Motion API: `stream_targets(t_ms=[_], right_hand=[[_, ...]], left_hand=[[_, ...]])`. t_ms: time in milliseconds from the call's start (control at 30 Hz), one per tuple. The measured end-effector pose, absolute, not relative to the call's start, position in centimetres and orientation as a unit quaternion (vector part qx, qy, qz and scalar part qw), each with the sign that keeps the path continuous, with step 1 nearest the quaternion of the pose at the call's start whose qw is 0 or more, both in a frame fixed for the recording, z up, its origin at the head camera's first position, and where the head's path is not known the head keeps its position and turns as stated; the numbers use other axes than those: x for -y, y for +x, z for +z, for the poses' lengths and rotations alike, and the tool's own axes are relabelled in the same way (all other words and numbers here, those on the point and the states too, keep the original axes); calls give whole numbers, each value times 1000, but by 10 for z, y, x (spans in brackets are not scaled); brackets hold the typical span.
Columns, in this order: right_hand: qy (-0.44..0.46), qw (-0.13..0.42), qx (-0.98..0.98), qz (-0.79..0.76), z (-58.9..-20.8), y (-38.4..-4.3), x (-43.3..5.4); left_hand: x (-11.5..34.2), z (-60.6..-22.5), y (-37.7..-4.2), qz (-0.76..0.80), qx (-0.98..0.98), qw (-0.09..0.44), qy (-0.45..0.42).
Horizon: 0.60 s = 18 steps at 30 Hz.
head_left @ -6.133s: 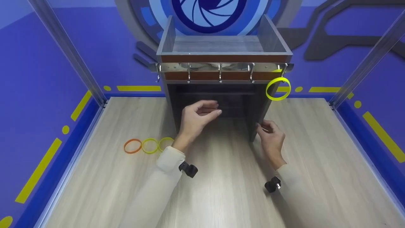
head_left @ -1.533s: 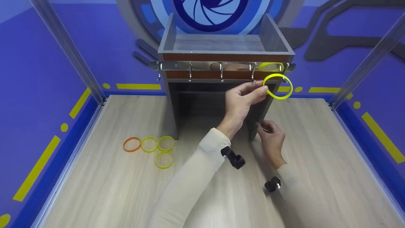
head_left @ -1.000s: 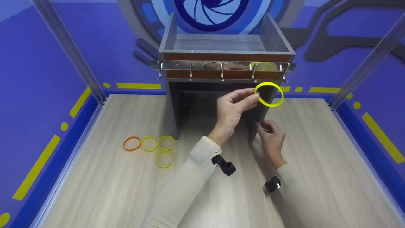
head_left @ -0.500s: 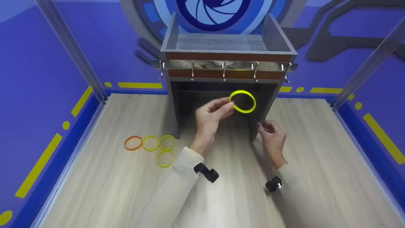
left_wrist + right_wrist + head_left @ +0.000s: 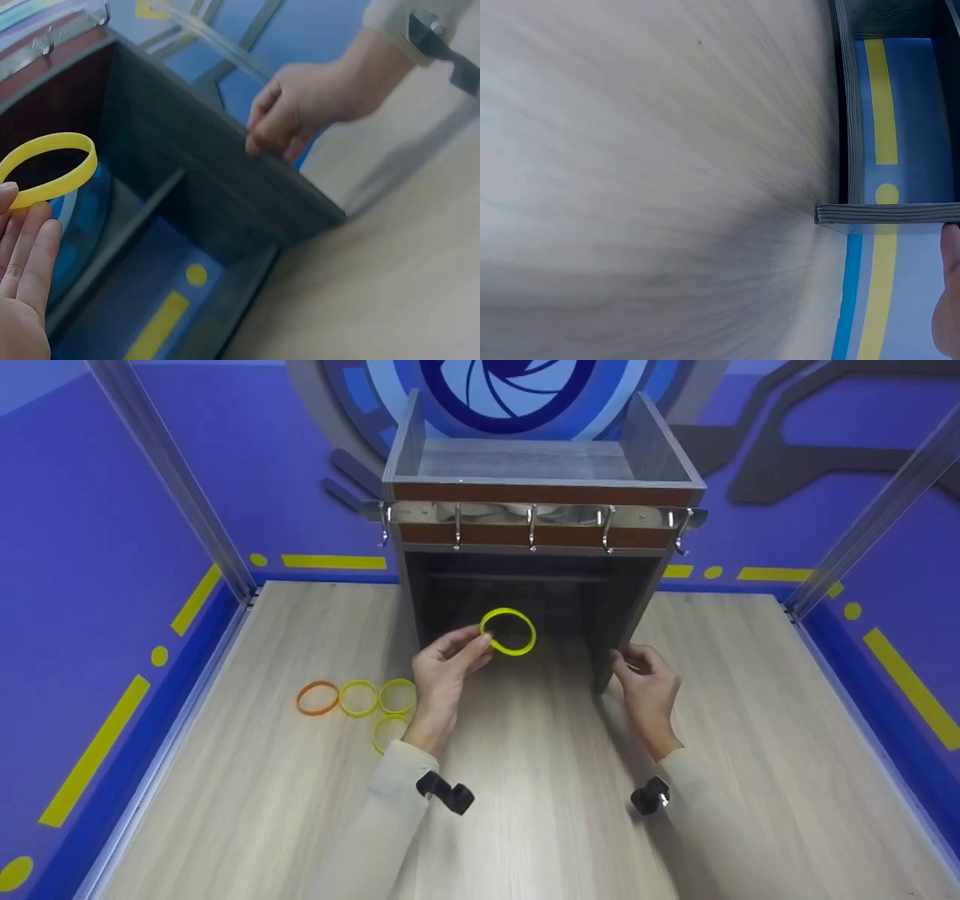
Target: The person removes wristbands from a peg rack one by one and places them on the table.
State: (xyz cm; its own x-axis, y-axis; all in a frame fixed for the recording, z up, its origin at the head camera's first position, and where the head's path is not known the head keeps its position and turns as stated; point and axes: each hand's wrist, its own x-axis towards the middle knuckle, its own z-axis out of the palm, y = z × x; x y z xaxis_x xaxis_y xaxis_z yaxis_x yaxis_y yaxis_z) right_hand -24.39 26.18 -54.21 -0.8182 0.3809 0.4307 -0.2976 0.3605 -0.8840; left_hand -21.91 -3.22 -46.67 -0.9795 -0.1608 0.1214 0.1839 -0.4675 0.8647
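My left hand pinches a yellow wristband between thumb and fingers, in front of the rack's dark lower opening. In the left wrist view the wristband stands out past the fingertips. My right hand grips the front edge of the grey rack's right side panel, low near the table; the left wrist view shows its curled fingers at that edge. Above, a metal rail carries several hooks with nothing on them.
Left of the rack lie an orange wristband and three yellow ones, the lowest partly behind my left wrist. The rack has an open top tray. Blue printed walls enclose the wooden table.
The yellow wristband hung at the far right hook earlier. My left hand has taken it off and carried it left and down. My right hand stays at the panel.
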Motion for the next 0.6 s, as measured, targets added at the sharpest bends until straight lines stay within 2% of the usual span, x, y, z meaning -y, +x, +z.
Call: stream_targets(t_ms=[600], right_hand=[[-31,279,769,574,-543,-241,-264]], left_hand=[[109,-515,-200,-818,553,122,99]])
